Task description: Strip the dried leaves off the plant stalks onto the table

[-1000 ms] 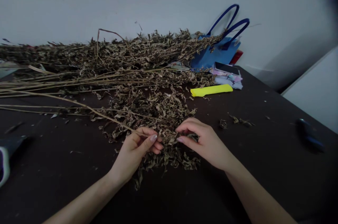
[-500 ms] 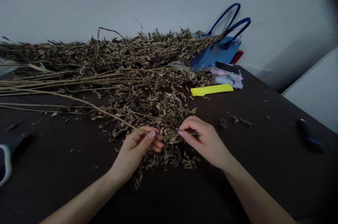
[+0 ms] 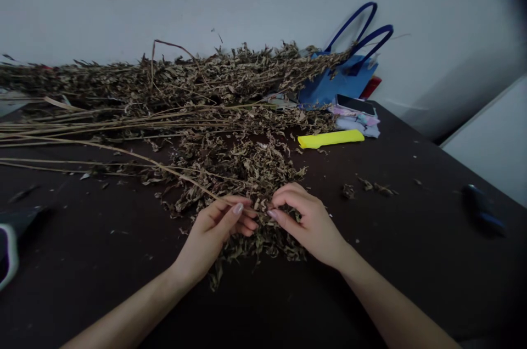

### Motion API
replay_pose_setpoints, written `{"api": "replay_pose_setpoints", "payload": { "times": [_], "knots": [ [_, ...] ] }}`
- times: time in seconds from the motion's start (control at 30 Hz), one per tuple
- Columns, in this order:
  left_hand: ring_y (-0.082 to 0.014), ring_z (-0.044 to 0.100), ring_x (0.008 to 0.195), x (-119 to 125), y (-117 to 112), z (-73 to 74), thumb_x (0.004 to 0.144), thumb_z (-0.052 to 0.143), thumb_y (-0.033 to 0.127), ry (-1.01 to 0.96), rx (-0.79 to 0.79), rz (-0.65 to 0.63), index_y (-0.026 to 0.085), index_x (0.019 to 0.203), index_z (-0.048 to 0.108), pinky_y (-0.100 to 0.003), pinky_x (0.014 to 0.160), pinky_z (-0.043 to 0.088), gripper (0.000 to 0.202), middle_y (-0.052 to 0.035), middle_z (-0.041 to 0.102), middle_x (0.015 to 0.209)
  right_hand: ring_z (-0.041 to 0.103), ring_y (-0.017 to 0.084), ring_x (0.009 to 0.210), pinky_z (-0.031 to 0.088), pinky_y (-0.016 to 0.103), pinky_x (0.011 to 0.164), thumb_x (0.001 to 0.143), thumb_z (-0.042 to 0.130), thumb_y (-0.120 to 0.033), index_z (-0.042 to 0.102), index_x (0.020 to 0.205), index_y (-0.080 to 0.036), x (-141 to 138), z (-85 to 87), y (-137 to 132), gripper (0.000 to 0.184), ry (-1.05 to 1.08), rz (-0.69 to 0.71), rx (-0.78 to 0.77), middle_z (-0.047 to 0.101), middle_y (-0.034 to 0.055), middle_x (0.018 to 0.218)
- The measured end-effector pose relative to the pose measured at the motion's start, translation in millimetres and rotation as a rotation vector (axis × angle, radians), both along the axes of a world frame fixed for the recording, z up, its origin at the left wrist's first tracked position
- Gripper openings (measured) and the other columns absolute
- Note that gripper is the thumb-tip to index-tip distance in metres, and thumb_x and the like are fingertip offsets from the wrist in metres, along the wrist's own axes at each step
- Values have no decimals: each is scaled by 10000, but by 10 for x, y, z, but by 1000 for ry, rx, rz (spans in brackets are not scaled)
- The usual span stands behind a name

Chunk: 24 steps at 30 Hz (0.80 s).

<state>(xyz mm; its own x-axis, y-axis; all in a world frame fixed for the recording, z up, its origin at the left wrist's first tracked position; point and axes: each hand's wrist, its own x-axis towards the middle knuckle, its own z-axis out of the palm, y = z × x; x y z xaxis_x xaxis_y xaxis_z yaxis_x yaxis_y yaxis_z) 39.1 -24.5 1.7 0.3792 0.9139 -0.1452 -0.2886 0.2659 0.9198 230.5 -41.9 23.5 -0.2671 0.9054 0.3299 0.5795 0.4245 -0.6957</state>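
A long dried plant stem (image 3: 164, 167) runs from the left into my left hand (image 3: 220, 224), which pinches it between thumb and fingers. Just to the right, my right hand (image 3: 302, 218) has thumb and forefinger closed together near the stem's leafy end. What its fingertips hold is too small to make out, perhaps a dried leaf. Under and behind both hands lies a heap of loose, curled dried leaves (image 3: 255, 165) on the dark table (image 3: 263, 310).
Bundles of dried leafy stems (image 3: 185, 83) lie along the wall. At the back right stand a blue bag (image 3: 340, 83), a phone (image 3: 354, 105) on a cloth and a yellow strip (image 3: 331, 139). A dark object (image 3: 483, 212) sits at the right edge.
My right hand has moved a little left, closer to my left hand. My left hand keeps its pinch on the stem, almost in the same place.
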Motion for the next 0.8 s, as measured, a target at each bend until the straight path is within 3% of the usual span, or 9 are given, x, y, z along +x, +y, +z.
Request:
{"api": "replay_pose_setpoints", "payload": {
  "times": [0.8],
  "knots": [
    [-135,646,698,19,-20,-34,882,493,234,-61,3,-16,134,928,601,-253,646,532,155,-79,687,884,548,138,832,454,295,736,845,494,-163,562,859,-202,-54,-72,-4,80,92,-62,59,563,22,870]
  ]
}}
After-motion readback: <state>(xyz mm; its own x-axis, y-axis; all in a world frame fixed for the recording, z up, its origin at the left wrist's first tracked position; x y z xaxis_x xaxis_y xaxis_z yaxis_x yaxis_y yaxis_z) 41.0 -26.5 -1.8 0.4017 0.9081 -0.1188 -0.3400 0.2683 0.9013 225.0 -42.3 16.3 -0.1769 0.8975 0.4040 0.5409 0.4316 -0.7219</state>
